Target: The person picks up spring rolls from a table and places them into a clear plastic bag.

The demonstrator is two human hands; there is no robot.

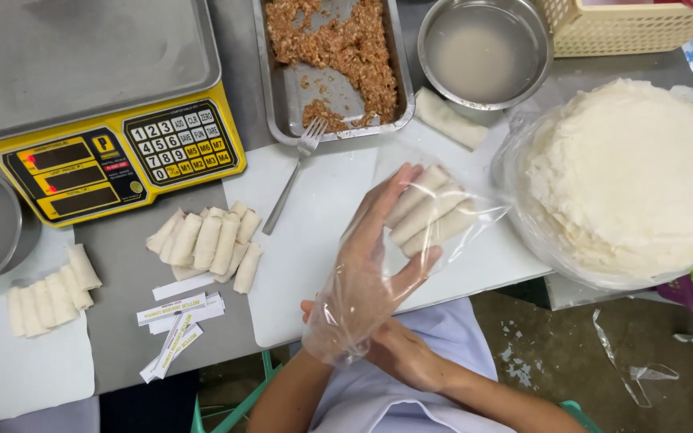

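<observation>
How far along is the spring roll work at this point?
Done: a pile of rolls lies on the table beside the scale, and a second row lies further left. In hand: the left hand, in a clear glove, holds three rolls; the right hand is at the glove's cuff. Left: filling remains in the tray and the wrapper stack is tall.

A thin, glossy clear plastic glove [362, 289] is crinkling over the left hand [382, 248]. The metal tray [282, 96] is looking dull, the spring rolls [427, 210] matt and floury.
</observation>
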